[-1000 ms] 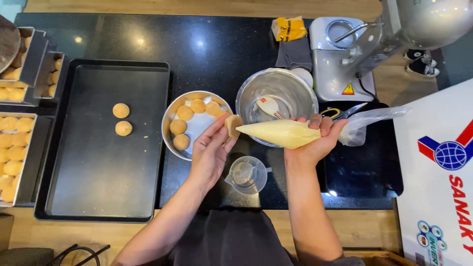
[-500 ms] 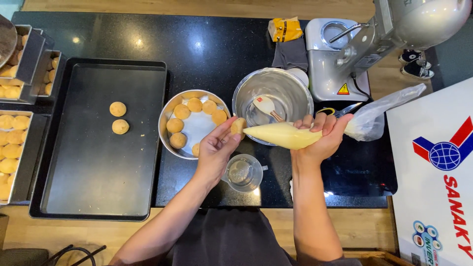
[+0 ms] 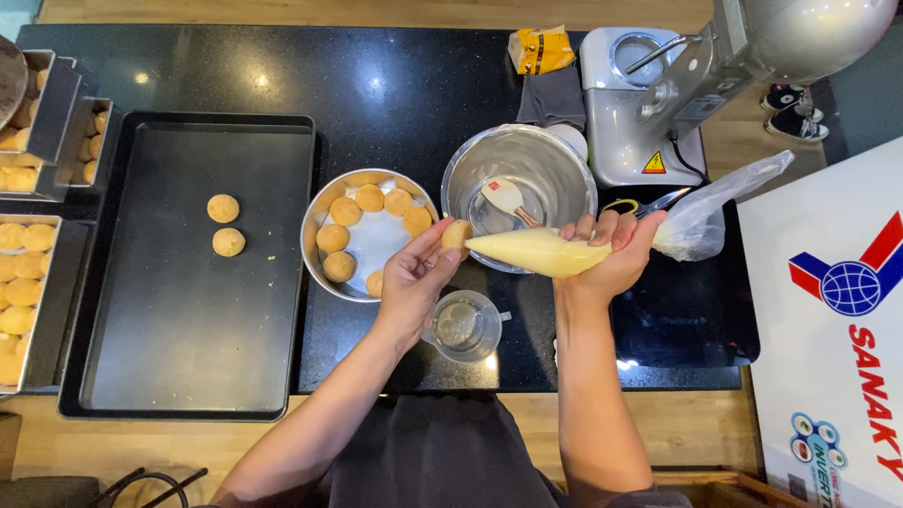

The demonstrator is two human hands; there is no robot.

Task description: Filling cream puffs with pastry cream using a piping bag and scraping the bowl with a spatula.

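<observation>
My left hand [image 3: 416, 279] holds a small round golden puff [image 3: 456, 234] at its fingertips, just right of a round metal pan [image 3: 316, 222] with several more puffs. My right hand [image 3: 611, 252] grips a clear piping bag [image 3: 538, 252] full of pale yellow cream. The bag's tip touches the puff. The bag's loose twisted tail [image 3: 710, 202] trails off to the right. Both hands hover over the black counter in front of a steel mixing bowl [image 3: 555, 165].
A big black baking tray [image 3: 179, 320] at left carries two puffs [image 3: 226, 224]. Trays of puffs [image 3: 21, 282] line the far left edge. A spatula [image 3: 506, 199] lies in the bowl. A small glass cup [image 3: 465, 326] stands below my hands. A stand mixer [image 3: 658, 103] is behind.
My left hand has brought the puff to the piping bag's tip; both hands have shifted slightly while staying together. The view has drifted a little.
</observation>
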